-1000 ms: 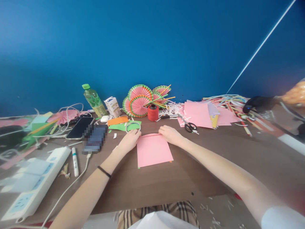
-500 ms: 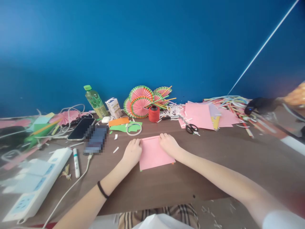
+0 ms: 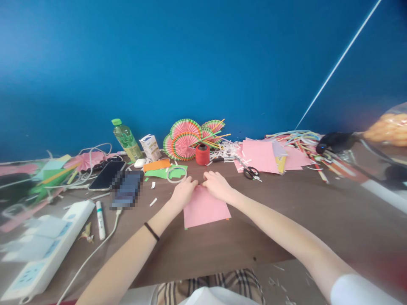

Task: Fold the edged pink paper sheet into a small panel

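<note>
A pink sheet of paper [image 3: 205,211] lies on the brown table in front of me, with small green and orange bits showing at its near corners. My left hand [image 3: 185,190] is closed at the far left part of the sheet, its fingertips pinching the far edge. Close beside it, my right hand [image 3: 217,186] grips the same far edge with fingers curled over it. Only a small gap separates the two hands, and they cover most of that edge.
Beyond the hands stand a red thread spool [image 3: 202,155] and pleated paper fans [image 3: 186,142]. Scissors [image 3: 251,172] lie by pink sheets [image 3: 259,156]. At left are a green-capped bottle [image 3: 127,140], phones [image 3: 107,176], a marker [image 3: 100,220] and a power strip [image 3: 47,254].
Both hands have moved closer together along the sheet's far edge, toward its middle. The whole view has shifted slightly, and the sheet stays on the table.
</note>
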Tool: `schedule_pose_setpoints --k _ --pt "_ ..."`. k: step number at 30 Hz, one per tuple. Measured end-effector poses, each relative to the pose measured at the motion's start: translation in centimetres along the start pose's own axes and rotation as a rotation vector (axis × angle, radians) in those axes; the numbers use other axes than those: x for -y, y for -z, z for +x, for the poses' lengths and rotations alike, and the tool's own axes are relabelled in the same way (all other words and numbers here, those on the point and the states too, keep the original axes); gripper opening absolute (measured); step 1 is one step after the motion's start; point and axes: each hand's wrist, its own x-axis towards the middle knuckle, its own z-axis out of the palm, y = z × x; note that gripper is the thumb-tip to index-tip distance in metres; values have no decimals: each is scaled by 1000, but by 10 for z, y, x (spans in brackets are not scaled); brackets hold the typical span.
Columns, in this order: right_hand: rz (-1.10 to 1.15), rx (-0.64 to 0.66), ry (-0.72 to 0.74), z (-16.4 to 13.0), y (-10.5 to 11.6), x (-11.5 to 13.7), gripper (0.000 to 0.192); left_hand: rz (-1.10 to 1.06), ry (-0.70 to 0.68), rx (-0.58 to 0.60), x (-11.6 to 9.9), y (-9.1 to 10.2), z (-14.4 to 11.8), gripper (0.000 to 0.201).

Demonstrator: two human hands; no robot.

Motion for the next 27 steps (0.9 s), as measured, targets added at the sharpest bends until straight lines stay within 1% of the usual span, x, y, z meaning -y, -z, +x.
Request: schedule_pose_setpoints --k 3,6,8,9,11,12,13,15,16,17,18,19,20,21,23,25,27 --pt "288 -8 1 9 -5 -17 20 -241 63 28 8 0 8 17" --pt "537 -23 -50 11 -13 -30 19 -415 90 116 16 0 9 20" --pt "601 -25 -49 9 -15 -36 19 -438 73 157 19 0 9 18" --pt "612 -26 -33 8 -14 -38 16 -447 62 167 21 1 8 16" --pt "627 -40 0 7 -8 -41 8 -451 34 144 21 6 8 12" --pt "626 -70 9 7 -2 -41 6 -434 16 99 21 11 7 12" --pt "612 -124 14 6 4 -41 5 -391 2 24 19 17 7 12" --pt "529 -303 21 5 20 -40 9 -226 -18 -184 15 32 7 16" --pt "458 -409 28 4 28 -39 12 -113 -16 -294 13 39 7 19" --pt "379 -498 35 3 35 -38 17 -7 -20 -381 11 45 6 22" --pt "304 -553 43 1 40 -37 20 79 -26 -441 8 49 5 24" --pt "235 -575 54 -2 43 -36 23 142 -36 -468 6 50 3 25" --pt "176 -565 72 -5 42 -35 25 180 -51 -465 5 47 0 25" --pt "127 -530 98 -8 38 -35 26 201 -63 -441 3 42 -4 25" --pt "75 -412 160 -16 23 -32 25 199 -83 -342 1 24 -13 23" --pt "100 -268 201 -24 3 -30 23 132 -103 -225 1 3 -23 20" --pt "225 -194 176 -30 -14 -28 18 -4 -65 -163 2 -12 -30 16"
